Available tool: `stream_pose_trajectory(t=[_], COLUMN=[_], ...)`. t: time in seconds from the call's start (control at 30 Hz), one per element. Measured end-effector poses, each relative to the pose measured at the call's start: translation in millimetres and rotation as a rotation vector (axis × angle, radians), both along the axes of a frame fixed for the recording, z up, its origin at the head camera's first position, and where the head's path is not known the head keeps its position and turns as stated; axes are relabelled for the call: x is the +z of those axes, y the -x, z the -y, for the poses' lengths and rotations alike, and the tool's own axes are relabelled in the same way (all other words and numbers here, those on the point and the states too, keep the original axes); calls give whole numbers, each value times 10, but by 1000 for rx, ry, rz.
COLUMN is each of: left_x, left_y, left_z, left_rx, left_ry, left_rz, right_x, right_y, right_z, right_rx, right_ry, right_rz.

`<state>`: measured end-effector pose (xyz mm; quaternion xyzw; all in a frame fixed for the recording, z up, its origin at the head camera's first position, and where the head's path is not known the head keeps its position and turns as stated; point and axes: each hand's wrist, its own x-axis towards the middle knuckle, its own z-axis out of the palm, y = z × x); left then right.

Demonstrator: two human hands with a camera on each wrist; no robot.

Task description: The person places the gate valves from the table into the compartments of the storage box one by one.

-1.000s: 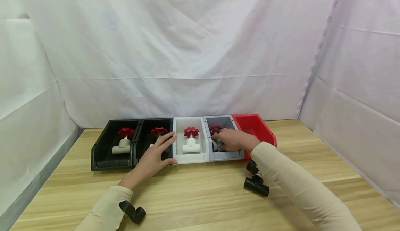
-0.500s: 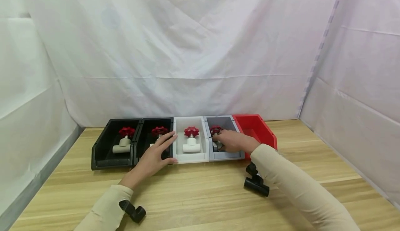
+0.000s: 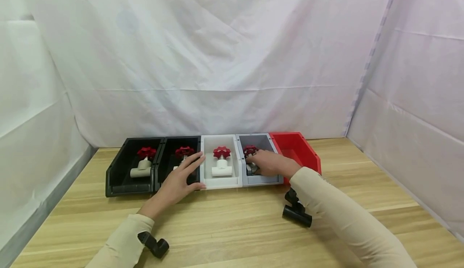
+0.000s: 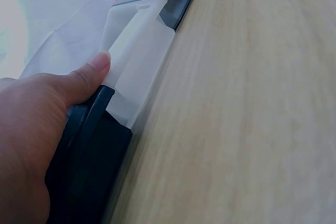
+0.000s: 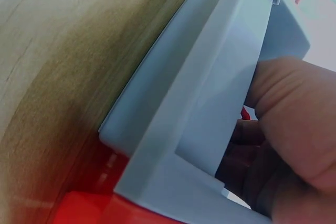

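Note:
In the head view my right hand reaches into the grey bin. Its fingers curl round the grey body of a valve with a dark red handwheel; the hand covers part of that body. The right wrist view shows the curled fingers behind the grey bin's front wall. My left hand lies over the second black bin, fingers spread and fingertips at the left rim of the white bin. Its thumb touches that rim in the left wrist view.
A cream valve with a red handwheel lies in the leftmost black bin. Within the white bin stands a white valve; another, partly hidden, is behind my left hand. A red bin ends the row, before a white curtain.
Hardly anything differs. My right hand tilts very slightly over the grey valve inside the grey bin, while my left hand stays where it was.

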<state>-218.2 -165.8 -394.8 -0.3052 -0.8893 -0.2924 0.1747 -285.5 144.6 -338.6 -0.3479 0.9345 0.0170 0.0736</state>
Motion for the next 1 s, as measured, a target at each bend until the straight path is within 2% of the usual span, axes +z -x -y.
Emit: stream_pose_trajectory(t=[0.33, 0.47, 0.6, 0.77, 1.0], left_x=[-4, -4, -2, 12, 15], left_y=[-3, -1, -3, -12, -8], left_z=[-3, -2, -6, -8, -7], left_rx=[12, 14, 17, 18, 27], left_ry=[3, 1, 3, 4, 20], left_rz=[18, 22, 19, 17, 12], right_x=[-15, 24, 98, 187, 271], right_y=[3, -17, -56, -140, -365], right_z=[-5, -25, -80, -169, -328], right_rx=[-40, -24, -19, -47, -10], right_ry=[-13, -19, 22, 102, 149], right_rz=[-8, -20, -14, 3, -61])
